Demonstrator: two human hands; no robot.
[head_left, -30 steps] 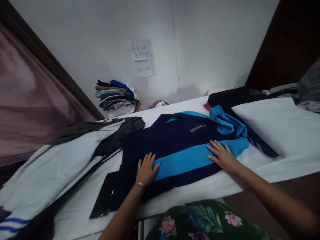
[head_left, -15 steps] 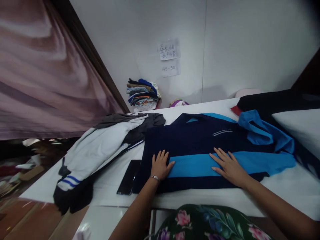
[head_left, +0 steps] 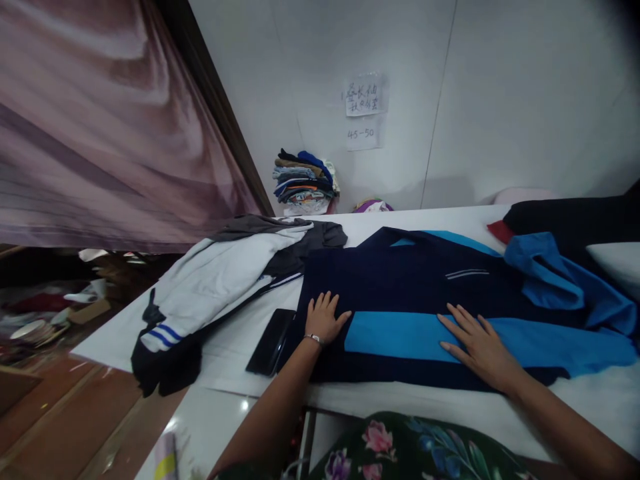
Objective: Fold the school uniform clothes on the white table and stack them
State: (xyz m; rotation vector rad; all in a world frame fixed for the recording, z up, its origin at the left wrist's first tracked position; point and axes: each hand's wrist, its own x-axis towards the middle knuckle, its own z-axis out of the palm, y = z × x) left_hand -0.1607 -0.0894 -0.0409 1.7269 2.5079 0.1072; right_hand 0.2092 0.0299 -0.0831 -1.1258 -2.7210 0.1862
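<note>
A navy jacket with bright blue panels (head_left: 390, 287) is spread out on the white-covered table (head_left: 220, 360). My left hand (head_left: 326, 319) rests on the navy cloth at its left end, fingers spread, with a bracelet on the wrist. Flat on the lower blue panel lies my right hand (head_left: 480, 347), its fingers stretched out. The upper blue sleeve (head_left: 545, 267) is bunched up at the right. A black phone (head_left: 270, 341) lies just left of my left hand, close to the jacket's edge.
A crumpled white and dark grey jacket (head_left: 225, 273) drapes over the table's left corner. Folded clothes (head_left: 305, 177) are stacked at the back by the wall. Black clothing (head_left: 570, 217) lies at the far right. A pink curtain (head_left: 110, 133) hangs at the left.
The view has turned slightly left, so everything sits further right in it. Both hands stay flat on about the same spots of the jacket.
</note>
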